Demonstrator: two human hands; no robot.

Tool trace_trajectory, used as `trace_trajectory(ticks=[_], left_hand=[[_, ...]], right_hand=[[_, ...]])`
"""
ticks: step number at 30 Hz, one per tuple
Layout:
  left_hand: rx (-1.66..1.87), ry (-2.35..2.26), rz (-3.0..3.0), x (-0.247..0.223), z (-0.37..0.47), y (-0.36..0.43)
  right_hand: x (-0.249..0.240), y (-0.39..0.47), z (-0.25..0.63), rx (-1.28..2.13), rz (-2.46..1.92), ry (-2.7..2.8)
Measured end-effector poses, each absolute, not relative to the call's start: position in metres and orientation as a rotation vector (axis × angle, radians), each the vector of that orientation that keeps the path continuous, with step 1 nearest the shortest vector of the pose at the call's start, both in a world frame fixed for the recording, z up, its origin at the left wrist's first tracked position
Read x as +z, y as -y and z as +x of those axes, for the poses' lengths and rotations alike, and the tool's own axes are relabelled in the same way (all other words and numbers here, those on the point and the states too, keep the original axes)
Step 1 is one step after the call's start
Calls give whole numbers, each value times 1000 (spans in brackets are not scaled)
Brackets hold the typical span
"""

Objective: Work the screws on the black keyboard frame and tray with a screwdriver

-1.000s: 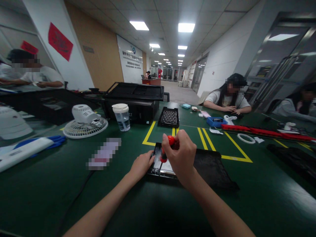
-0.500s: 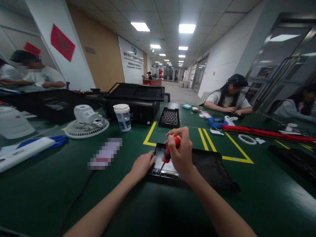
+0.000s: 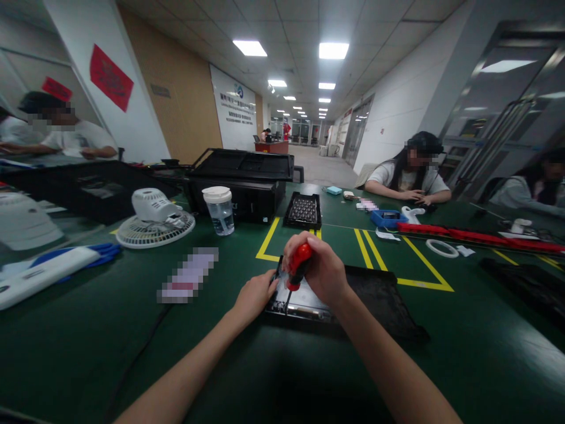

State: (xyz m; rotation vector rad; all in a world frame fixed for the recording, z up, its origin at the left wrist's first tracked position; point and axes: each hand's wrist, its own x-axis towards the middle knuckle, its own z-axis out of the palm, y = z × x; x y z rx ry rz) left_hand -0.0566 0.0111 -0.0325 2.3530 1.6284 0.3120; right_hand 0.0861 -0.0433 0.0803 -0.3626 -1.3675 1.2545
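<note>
1. The green table (image 3: 212, 377) is stretching across the foreground, bearing the work.
2. A black case (image 3: 247, 197) is standing farther back on it.
3. The black housing (image 3: 379, 294) is lying before the person, its left part showing a silver panel (image 3: 305, 296).
4. The right hand (image 3: 324, 268) is gripping a red-and-black screwdriver (image 3: 299, 262), fingers wrapping round its handle.
5. The left hand (image 3: 253, 297) is touching the housing's left edge; whether its fingers are pinching, I cannot tell.
6. The screwdriver is leaning slightly, its shaft pointing down near the housing's front-left corner.
</note>
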Motion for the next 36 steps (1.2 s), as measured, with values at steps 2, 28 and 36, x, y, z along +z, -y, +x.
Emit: trace_trajectory(ticks=[2, 28, 36], left_hand=[[326, -1616, 2351, -33, -57, -11], [331, -1649, 2332, -33, -55, -10], [351, -1634, 2321, -31, -54, -9]], right_hand=[[80, 42, 88, 1306, -327, 1357], [83, 37, 112, 1389, -378, 1536], [85, 38, 114, 1321, -421, 1591]])
